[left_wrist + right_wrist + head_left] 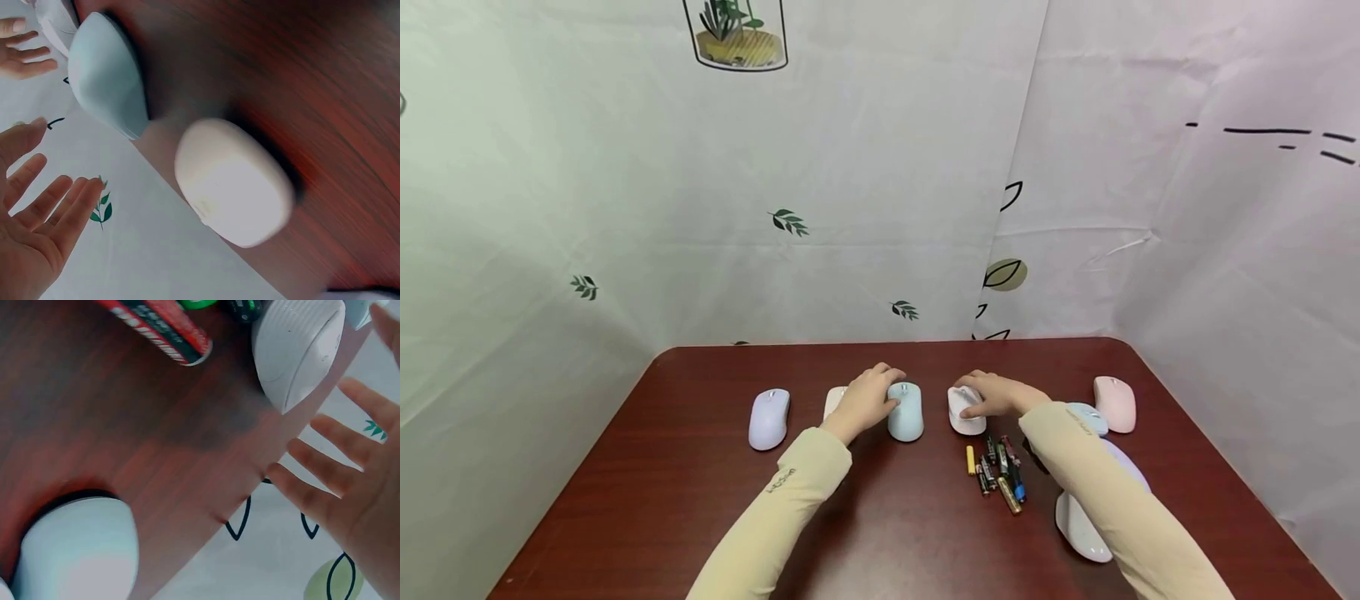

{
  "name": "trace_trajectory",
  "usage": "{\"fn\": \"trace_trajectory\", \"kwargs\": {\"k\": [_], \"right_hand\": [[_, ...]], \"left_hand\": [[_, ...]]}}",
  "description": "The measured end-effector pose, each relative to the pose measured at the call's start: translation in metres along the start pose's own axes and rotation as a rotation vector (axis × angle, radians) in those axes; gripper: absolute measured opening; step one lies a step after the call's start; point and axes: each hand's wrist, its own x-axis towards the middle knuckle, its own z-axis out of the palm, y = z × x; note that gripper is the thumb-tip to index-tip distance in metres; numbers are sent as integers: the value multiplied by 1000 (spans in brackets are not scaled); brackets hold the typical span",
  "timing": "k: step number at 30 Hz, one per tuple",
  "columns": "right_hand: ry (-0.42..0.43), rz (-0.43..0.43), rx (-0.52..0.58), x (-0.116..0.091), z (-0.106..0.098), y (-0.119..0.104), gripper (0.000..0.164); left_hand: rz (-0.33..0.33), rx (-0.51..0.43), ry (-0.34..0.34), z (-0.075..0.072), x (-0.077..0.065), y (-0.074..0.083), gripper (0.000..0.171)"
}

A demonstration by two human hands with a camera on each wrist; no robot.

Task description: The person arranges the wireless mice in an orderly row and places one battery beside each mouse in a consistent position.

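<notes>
My left hand (871, 395) hovers beside a light blue computer mouse (906, 417), fingers loosely extended along its left side and far end. The left wrist view shows this hand's fingers (75, 209) relaxed, with nothing gripped. Partly hidden behind the same hand is a cream mouse (832, 402), large in the left wrist view. Over a white mouse (966, 425) reaches my right hand (994, 395), its thumb overlapping the top in the head view. Its fingers (334, 469) appear spread in the right wrist view, around no object.
Several loose batteries (1003, 460) lie in front of the white mouse. A lavender mouse (769, 419) sits at left. On the right are a pink mouse (1115, 404), a blue mouse (1092, 418) and a larger white mouse (1081, 529), near my right sleeve. White curtains border the table.
</notes>
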Motion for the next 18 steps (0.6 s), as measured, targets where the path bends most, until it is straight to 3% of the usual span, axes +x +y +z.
{"fn": "trace_trajectory", "kwargs": {"k": [4, 7, 14, 18], "right_hand": [[133, -90, -48, -6, 3, 10, 40], [202, -103, -64, -12, 4, 19, 33], [342, -59, 19, -35, -8, 44, 33], [401, 0, 48, -49, -14, 59, 33]], "left_hand": [[38, -6, 61, -4, -10, -12, 32], [29, 11, 90, -9, -20, -23, 30], [-60, 31, 97, -18, -43, -45, 29], [-74, 49, 104, -19, -53, -54, 27]]}}
